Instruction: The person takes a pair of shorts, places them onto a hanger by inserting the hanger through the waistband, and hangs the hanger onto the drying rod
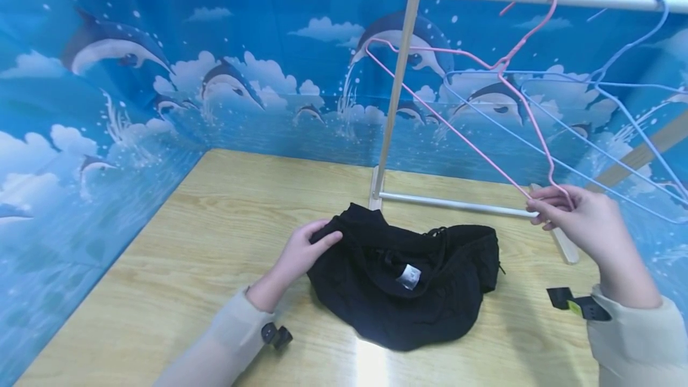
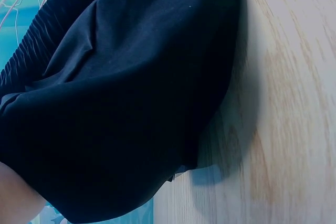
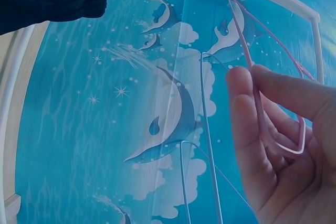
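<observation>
The desk (image 1: 134, 243) runs under the black garment (image 1: 398, 315), which lies bunched on it, opening uppermost. Behind and to the right of the garment stands a wooden-posted rack (image 1: 389, 142). The garment itself looks soft, light and limp, likely to sag wherever unsupported; its gathered waistband seems the best place to take hold. Above and behind the garment, the pink hanger (image 1: 502, 65) hooks over the rail; it looks thin, light and a little springy, easiest steadied at a corner. Blue hangers (image 1: 598, 79) hang farther right of the garment. At the garment's left edge, the left hand (image 1: 309, 246) pinches the cloth, thumb on the near side. Beyond the garment's right end and clear of it, the right hand (image 1: 583, 220) pinches the pink hanger's lower corner. Inside the garment's opening shows a white label (image 1: 409, 277).
</observation>
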A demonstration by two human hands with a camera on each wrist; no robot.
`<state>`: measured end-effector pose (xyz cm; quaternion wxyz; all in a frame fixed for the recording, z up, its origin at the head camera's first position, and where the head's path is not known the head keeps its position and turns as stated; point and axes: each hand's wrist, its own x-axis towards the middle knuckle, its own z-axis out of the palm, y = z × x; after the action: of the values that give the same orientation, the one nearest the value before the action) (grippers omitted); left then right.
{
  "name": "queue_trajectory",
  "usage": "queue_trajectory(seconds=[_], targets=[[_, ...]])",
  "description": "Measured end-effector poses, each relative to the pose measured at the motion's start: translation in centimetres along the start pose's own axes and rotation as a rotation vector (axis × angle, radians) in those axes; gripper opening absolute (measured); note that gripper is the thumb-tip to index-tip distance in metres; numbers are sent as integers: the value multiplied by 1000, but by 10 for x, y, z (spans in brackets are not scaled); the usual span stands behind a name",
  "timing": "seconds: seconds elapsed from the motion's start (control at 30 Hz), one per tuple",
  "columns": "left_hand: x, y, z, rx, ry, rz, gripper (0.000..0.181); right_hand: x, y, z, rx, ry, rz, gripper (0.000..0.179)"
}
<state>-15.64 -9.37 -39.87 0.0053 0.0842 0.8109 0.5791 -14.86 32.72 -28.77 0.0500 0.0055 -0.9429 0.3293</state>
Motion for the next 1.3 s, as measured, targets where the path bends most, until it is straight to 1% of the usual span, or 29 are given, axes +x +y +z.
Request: queue_trajectory(seconds=[0.13, 0.3, 0.6, 0.87, 1.13, 1.3], targets=[[0, 0, 0, -2, 1, 1, 35, 1, 0, 0, 0, -10, 6, 40], [0, 0, 0, 4, 3, 7, 34, 1, 2, 1, 4, -4, -21, 38], [0, 1, 0, 11, 10, 0, 35, 3, 6, 2, 66, 47, -56, 31], [-1, -1, 1, 39, 17, 22, 34, 3, 6, 2, 107, 66, -22, 28], [0, -3, 1, 37, 18, 16, 34, 2, 5, 1, 149, 94, -16, 24], [0, -4, 1, 39, 22, 11, 35, 1, 5, -1, 168, 103, 3, 24]])
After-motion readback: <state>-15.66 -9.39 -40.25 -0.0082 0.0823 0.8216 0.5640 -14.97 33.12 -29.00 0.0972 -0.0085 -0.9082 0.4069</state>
